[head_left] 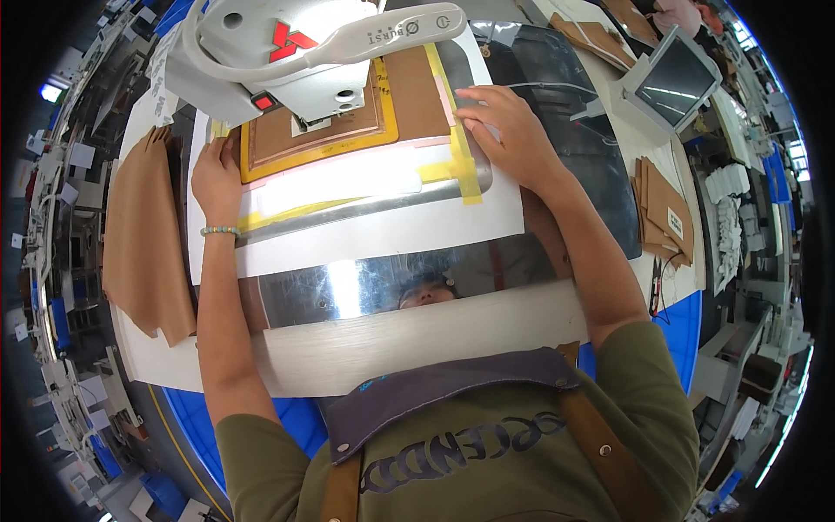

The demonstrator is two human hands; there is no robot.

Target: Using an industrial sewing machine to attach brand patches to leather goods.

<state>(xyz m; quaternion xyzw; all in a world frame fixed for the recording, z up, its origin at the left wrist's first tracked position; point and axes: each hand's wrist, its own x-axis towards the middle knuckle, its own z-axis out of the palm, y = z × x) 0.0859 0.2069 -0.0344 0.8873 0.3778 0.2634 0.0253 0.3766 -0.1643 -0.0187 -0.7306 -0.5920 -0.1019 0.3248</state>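
Note:
A yellow-edged template frame (322,155) lies under the white head of a machine (261,52), with brown material (416,91) inside and beside it. Yellow tape (468,174) and pale pink strips run along the template's borders, over a white sheet (383,242). My left hand (216,181) rests at the template's left edge, fingers stretched forward, their tips partly hidden. At the right edge, my right hand (509,130) lies with its fingers apart, the tips touching the taped border. Neither hand visibly lifts anything.
A shiny metal plate (391,287) spans the table's near side. Brown pieces (148,235) hang at left, and more brown pieces (665,209) are stacked at right by small snips (656,283). A tilted screen (674,83) stands back right, near a dark panel (574,113).

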